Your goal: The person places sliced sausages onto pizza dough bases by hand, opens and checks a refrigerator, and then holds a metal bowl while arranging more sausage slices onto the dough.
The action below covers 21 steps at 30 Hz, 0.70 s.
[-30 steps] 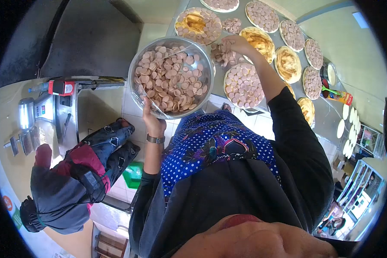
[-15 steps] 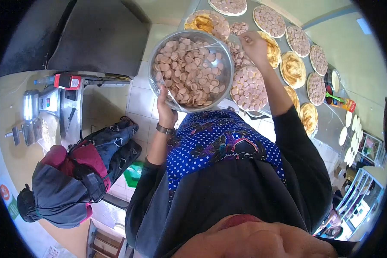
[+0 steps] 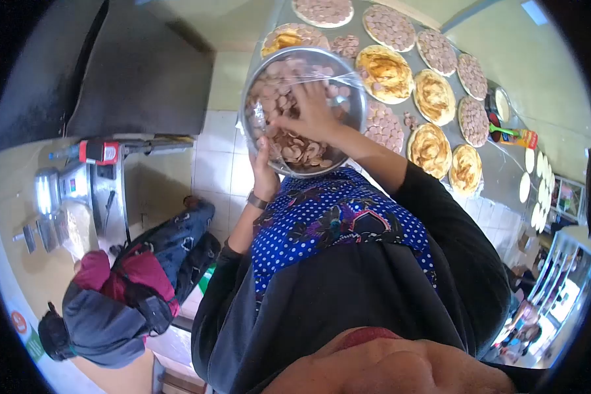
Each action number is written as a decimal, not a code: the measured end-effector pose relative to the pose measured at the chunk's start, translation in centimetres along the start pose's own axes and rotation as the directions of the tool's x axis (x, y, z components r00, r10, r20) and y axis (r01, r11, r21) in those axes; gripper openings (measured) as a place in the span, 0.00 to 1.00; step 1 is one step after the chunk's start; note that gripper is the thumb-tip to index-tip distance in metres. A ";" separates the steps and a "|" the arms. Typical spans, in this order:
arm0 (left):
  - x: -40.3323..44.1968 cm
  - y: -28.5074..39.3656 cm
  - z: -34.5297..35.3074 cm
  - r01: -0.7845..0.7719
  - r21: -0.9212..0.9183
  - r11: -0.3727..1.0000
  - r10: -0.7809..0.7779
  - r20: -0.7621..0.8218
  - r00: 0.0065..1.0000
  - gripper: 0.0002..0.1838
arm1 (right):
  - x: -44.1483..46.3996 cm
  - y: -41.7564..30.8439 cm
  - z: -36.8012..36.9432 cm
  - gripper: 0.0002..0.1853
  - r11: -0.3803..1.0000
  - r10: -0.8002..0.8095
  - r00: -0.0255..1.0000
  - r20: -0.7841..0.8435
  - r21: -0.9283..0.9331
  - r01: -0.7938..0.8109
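My left hand (image 3: 264, 174) grips the near left edge of a large steel bowl (image 3: 360, 131). Clear plastic film partly covers this bowl. Thin round sausage slices (image 3: 269, 105) fill much of it. Inside, my right hand (image 3: 315, 117) lies over the slices with its fingers and thumb apart, a little blurred by motion. Just right of the bowl is a round dough base (image 3: 384, 128) covered with slices, partly hidden by the bowl and my right forearm. A sauce-spread base (image 3: 383, 73) beyond it carries a few slices near its left edge.
A metal table (image 3: 400, 108) holds several more rounds, some sauced, others covered with slices. A small pile of slices (image 3: 345, 46) lies there. A green-handled utensil (image 3: 503, 131) is at the right. Another person (image 3: 108, 322) bends at the left, near a scale (image 3: 77, 184).
My right hand has moved left from above the rounds into the bowl, and its fingers have spread. The bowl has shifted slightly right in view. The other person's position has shifted a little.
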<state>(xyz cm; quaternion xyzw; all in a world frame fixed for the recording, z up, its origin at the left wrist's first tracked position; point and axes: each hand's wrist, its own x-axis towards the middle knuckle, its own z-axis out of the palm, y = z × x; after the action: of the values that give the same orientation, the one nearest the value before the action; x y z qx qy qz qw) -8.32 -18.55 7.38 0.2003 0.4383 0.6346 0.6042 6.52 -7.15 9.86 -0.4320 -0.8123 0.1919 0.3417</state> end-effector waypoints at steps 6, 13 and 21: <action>-0.5 0.9 0.0 0.085 -0.021 0.996 -0.085 -0.037 0.996 0.31 | -0.9 -0.1 -1.5 0.52 0.999 0.006 0.984 0.180 -0.043 0.002; -0.4 0.9 -0.5 0.196 0.058 0.979 -0.195 -0.030 0.980 0.34 | -1.3 -0.7 0.8 0.49 0.989 -0.076 0.993 0.086 -0.119 0.086; -0.9 1.5 0.8 0.198 0.026 0.980 -0.199 0.023 0.980 0.35 | -1.8 -0.7 -0.3 0.50 0.994 0.046 0.959 0.278 -0.112 -0.015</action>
<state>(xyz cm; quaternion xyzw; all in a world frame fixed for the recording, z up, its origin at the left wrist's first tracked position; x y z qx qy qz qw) -8.46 -19.00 9.27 0.1709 0.4557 0.5633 0.6677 7.04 -9.02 9.82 -0.4308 -0.8551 0.2117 0.1961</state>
